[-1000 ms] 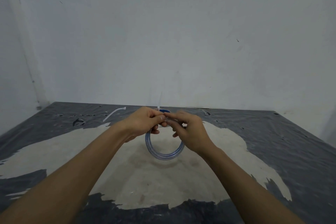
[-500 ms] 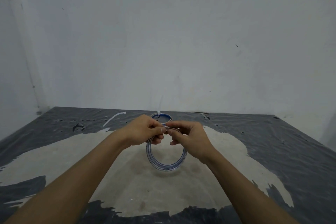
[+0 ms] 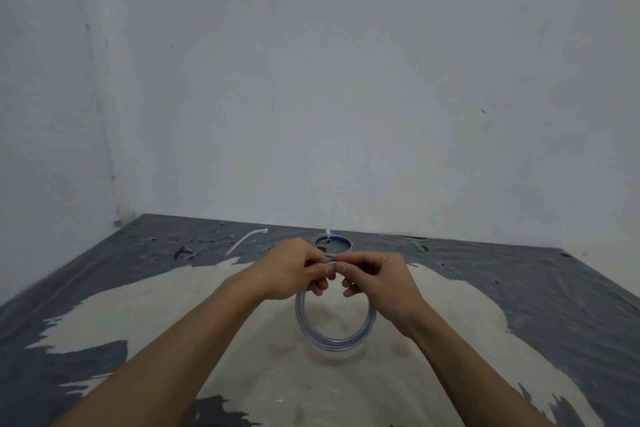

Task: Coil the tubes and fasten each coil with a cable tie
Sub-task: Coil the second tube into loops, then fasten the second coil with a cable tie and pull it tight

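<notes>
Tube coil [image 3: 334, 340], clear with a blue tint, hangs upright above the worn table, pinched at its top between a person's left hand [image 3: 294, 270] and right hand [image 3: 377, 276]; thumbs and forefingers close on the strands, the other fingers curled beneath. Behind the hands a second coil [image 3: 349, 243] lies flat on the dark plastic sheet [image 3: 519, 281], a white tie [image 3: 328, 230] rising from it. A loose cable tie [image 3: 246, 240] lies to the left.
</notes>
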`<state>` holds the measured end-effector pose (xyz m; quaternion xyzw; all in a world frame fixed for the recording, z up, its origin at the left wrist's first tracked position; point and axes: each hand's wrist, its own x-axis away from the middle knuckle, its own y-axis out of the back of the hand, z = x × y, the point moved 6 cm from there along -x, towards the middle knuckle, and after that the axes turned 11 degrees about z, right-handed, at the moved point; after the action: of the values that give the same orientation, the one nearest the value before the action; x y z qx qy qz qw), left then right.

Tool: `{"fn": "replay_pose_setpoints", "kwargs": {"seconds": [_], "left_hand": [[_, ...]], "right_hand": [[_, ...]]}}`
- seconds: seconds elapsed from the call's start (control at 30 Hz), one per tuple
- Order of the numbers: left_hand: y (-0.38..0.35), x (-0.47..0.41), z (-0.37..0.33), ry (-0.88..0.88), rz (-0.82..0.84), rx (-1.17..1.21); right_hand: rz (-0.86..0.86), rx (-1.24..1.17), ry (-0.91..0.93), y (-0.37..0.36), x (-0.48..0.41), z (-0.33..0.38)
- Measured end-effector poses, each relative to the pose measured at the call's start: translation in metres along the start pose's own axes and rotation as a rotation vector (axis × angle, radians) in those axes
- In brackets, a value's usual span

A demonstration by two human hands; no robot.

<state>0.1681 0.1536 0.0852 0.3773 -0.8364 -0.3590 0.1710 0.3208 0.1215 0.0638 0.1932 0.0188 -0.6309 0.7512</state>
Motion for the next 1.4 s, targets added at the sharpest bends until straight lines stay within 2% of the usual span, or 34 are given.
{"fn": "replay_pose_setpoints", "kwargs": {"seconds": [0.13, 0.2, 0.43, 0.6, 0.8, 0.83, 0.9, 1.03, 1.2, 1.4], "left_hand": [[0.002, 0.007, 0.022, 0.140, 0.068, 0.316], [0.005, 0.009, 0.037, 0.205, 0.102, 0.356], [0.035, 0.016, 0.118, 0.339, 0.023, 0.631], [0.052, 0.008, 0.180, 0.430, 0.006, 0.815], [0.064, -0.014, 0.213, 0.521, 0.080, 0.886], [0.063, -0.017, 0.215, 0.527, 0.103, 0.881], [0.063, -0.023, 0.217, 0.533, 0.127, 0.865], [0.063, -0.024, 0.211, 0.545, 0.091, 0.836], [0.068, -0.011, 0.187, 0.473, -0.074, 0.755], [0.086, 0.002, 0.118, 0.316, -0.336, 0.383]], "right_hand": [[0.027, -0.002, -0.028, -0.012, -0.017, -0.005], [0.059, -0.002, -0.037, -0.024, -0.028, -0.010], [0.113, -0.012, -0.110, -0.069, -0.112, -0.038], [0.131, 0.474, -0.088, -0.096, -0.216, -0.066], [0.445, 0.953, -0.163, -0.139, -0.300, -0.110], [0.459, 1.034, -0.172, -0.143, -0.304, -0.115], [0.379, 1.113, -0.133, -0.145, -0.305, -0.116], [0.213, 1.054, -0.076, -0.134, -0.288, -0.108], [0.051, 0.629, -0.044, -0.087, -0.241, -0.072], [0.014, 0.241, -0.115, -0.045, -0.154, -0.014]]}}
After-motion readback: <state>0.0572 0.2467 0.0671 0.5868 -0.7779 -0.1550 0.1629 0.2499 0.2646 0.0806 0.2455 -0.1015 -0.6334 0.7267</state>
